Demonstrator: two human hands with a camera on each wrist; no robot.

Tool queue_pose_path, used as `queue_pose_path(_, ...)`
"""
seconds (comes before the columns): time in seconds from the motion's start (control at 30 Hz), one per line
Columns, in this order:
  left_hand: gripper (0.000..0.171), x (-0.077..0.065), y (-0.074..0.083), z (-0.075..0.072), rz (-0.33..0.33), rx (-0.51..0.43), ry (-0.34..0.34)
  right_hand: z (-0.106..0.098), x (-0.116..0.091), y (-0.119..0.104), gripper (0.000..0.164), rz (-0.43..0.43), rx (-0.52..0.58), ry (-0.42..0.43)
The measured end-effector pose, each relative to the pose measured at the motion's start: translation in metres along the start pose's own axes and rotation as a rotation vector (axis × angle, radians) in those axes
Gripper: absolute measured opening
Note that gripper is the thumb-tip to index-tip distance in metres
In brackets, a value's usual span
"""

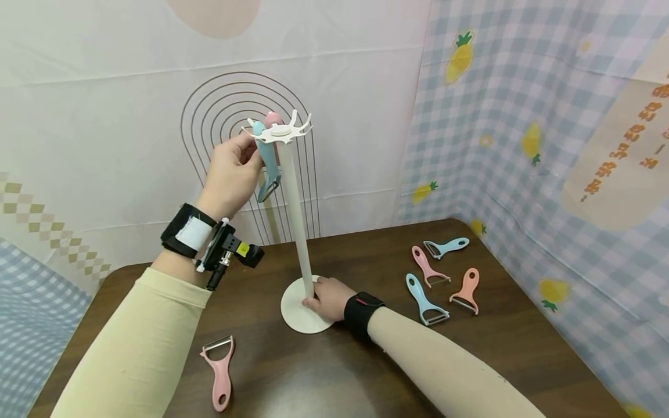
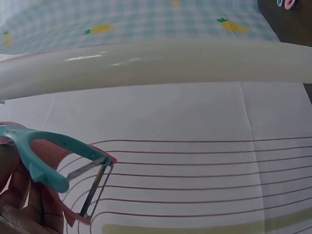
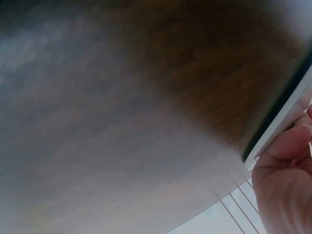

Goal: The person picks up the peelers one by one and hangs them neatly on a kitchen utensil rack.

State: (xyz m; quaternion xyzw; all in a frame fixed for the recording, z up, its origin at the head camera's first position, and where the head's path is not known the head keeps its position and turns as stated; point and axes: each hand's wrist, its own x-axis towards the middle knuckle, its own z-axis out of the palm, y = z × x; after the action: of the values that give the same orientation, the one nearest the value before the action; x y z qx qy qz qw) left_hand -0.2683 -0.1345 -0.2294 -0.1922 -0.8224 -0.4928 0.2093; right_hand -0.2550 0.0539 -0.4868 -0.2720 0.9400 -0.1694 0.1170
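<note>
A white stand [image 1: 295,215] with a round base and a ring of hooks at its top stands upright on the table. From a top hook hangs a light-blue peeler [image 1: 268,154], blade end down. Just behind it is a pink peeler [image 1: 273,119], mostly hidden in the head view. My left hand [image 1: 235,171] is up by the hooks, fingers curled round the pink peeler; in the left wrist view its blade end [image 2: 80,214] shows behind the blue one. Low down, my right hand [image 1: 330,299] holds the stand by its base, thumb and fingers around the pole's foot.
Another pink peeler [image 1: 222,371] lies at the table's front left. On the right lie two blue peelers [image 1: 422,296] [image 1: 449,247], a pink peeler [image 1: 425,266] and an orange peeler [image 1: 469,284]. Patterned cloth [image 1: 360,145] hangs behind the table.
</note>
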Motion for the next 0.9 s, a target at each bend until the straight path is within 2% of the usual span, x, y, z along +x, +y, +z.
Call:
queue_pose_path(0.33,0.024,-0.011,-0.011,-0.007,0.011,0.057,-0.029,-0.001,-0.005,-0.002,0.043,-0.016,0.003,0.004)
queue_pose_path(0.57,0.028,-0.028,-0.033,-0.015,-0.011,0.119,-0.083,0.0,-0.006,0.002,0.042,-0.005,0.016,0.006)
queue_pose_path(0.67,0.028,-0.04,-0.046,-0.019,-0.046,0.17,-0.12,0.0,-0.005,0.002,0.044,-0.004,0.014,0.002)
queue_pose_path(0.77,0.029,-0.056,-0.059,-0.025,-0.076,0.244,-0.194,-0.001,-0.005,0.0,0.044,-0.01,0.011,-0.001)
queue_pose_path(0.9,0.03,-0.087,-0.079,-0.027,-0.043,0.404,-0.327,-0.001,-0.004,-0.002,0.044,-0.02,0.01,-0.002)
